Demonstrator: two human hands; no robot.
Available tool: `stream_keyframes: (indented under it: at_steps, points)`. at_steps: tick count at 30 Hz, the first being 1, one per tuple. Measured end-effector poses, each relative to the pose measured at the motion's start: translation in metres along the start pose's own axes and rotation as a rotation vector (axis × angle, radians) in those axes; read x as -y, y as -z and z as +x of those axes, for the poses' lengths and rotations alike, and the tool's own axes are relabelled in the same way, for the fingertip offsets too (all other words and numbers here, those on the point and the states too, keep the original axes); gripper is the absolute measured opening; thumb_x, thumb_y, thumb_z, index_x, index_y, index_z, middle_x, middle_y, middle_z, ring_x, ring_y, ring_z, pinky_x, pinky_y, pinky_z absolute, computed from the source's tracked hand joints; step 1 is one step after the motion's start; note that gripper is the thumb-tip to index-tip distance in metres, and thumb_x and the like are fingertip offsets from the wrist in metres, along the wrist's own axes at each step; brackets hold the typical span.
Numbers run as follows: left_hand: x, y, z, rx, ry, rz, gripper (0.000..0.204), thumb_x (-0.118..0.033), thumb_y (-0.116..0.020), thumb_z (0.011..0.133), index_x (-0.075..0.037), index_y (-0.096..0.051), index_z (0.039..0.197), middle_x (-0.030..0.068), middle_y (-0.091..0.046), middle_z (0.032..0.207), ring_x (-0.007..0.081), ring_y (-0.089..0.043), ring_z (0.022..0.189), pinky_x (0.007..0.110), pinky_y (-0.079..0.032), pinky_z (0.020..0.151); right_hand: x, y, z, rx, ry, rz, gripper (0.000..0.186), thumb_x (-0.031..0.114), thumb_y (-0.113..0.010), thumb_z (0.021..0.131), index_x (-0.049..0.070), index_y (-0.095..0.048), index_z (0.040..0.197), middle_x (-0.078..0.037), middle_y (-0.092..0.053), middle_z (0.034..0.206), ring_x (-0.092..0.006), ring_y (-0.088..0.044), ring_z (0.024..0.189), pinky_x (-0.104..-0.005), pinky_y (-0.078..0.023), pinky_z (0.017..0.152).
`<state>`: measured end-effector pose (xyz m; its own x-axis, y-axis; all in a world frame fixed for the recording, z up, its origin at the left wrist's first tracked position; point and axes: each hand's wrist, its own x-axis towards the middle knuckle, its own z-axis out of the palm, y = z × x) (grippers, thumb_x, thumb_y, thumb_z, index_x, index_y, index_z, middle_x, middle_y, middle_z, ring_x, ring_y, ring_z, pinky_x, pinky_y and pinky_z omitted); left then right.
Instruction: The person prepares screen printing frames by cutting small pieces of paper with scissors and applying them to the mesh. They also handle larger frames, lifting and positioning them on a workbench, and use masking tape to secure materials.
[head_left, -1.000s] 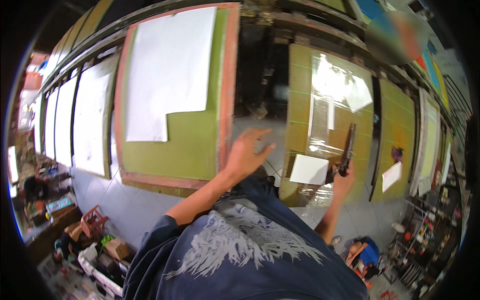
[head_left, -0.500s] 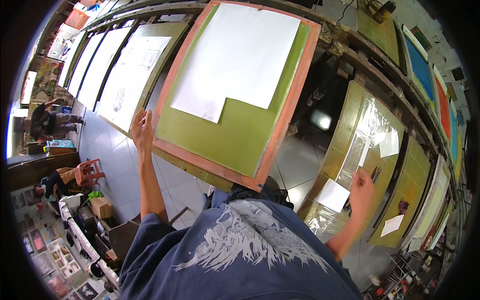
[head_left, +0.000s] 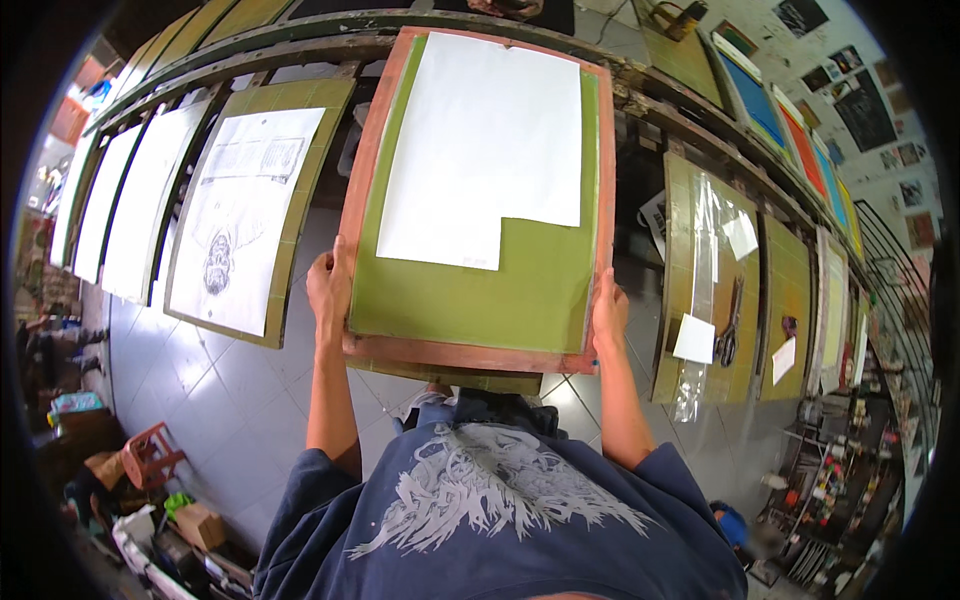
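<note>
A screen frame (head_left: 358,222) with red edges and green mesh (head_left: 450,305) fills the centre, white paper (head_left: 475,130) with a cut-out corner lying on it. My left hand (head_left: 330,280) grips its left edge, fingers curled at the side; my right hand (head_left: 610,305) holds the right edge low down. On a board (head_left: 745,380) to the right lie black scissors (head_left: 730,335), clear film (head_left: 697,270) and small white paper pieces (head_left: 694,338). Left of the frame, a printed drawing (head_left: 240,200) rests on another board.
A wooden rack rail (head_left: 220,55) carries several boards (head_left: 120,200) and coloured screens (head_left: 750,95). Below are tiled floor (head_left: 220,410), a red stool (head_left: 150,455), boxes (head_left: 200,525) and a cluttered shelf (head_left: 840,470). Part of a person (head_left: 92,345) shows at the far left.
My right hand has let go of the scissors, now lying on the right board, and moved left onto the frame. My left hand has moved to the frame's left edge and closed on it.
</note>
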<state>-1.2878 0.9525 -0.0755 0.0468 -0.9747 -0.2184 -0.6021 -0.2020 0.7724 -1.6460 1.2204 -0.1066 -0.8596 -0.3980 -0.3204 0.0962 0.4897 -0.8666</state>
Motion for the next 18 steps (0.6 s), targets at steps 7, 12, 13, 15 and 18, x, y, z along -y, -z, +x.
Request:
stream_keyframes:
  at_steps: [7,12,13,15,18]
  points:
    - [-0.033,0.089,-0.028,-0.070,-0.171,-0.312,0.046,-0.040,-0.065,0.101,0.005,-0.072,0.095,-0.0013,-0.055,0.071,0.0076,-0.042,0.062,0.027,-0.036,0.054,0.020,-0.012,-0.073,-0.222,0.101,0.146,0.060,0.057,-0.043,0.106,0.004,-0.056,0.081,-0.002,-0.051,0.076,-0.0139,-0.046,0.075,-0.0321,-0.039,0.070]
    - [-0.065,0.168,-0.043,-0.343,-0.565,-0.350,0.035,-0.031,-0.067,0.102,0.002,-0.070,0.090,-0.0030,-0.056,0.072,0.0033,-0.040,0.062,0.023,-0.029,0.053,0.079,-0.020,-0.100,-0.088,0.411,0.325,0.058,0.042,-0.031,0.113,-0.007,-0.057,0.129,-0.016,-0.063,0.124,-0.0219,-0.057,0.113,-0.0342,-0.043,0.099]
    - [-0.073,0.179,-0.044,-0.393,-0.641,-0.457,0.033,-0.030,-0.068,0.101,0.000,-0.069,0.089,-0.0034,-0.058,0.074,0.0022,-0.040,0.063,0.023,-0.029,0.053,0.095,-0.025,-0.101,-0.090,0.466,0.342,0.059,0.043,-0.031,0.113,-0.007,-0.055,0.133,-0.018,-0.061,0.129,-0.0229,-0.056,0.118,-0.0345,-0.042,0.102]
    - [-0.083,0.211,-0.056,-0.500,-0.828,-0.479,0.034,-0.032,-0.067,0.102,0.000,-0.068,0.091,-0.0034,-0.059,0.077,0.0038,-0.043,0.066,0.023,-0.031,0.056,0.117,-0.021,-0.124,0.023,0.619,0.404,0.063,0.043,-0.028,0.113,-0.009,-0.046,0.144,-0.020,-0.055,0.142,-0.0250,-0.051,0.130,-0.0349,-0.038,0.110]
    - [-0.089,0.282,-0.082,-0.531,-0.776,-0.332,0.040,-0.036,-0.058,0.105,0.001,-0.068,0.096,0.0046,-0.065,0.080,0.0135,-0.056,0.072,0.030,-0.047,0.068,0.153,-0.022,-0.158,0.007,0.716,0.520,0.061,0.041,-0.027,0.114,-0.009,-0.046,0.143,-0.020,-0.056,0.140,-0.0251,-0.052,0.127,-0.0350,-0.039,0.109]
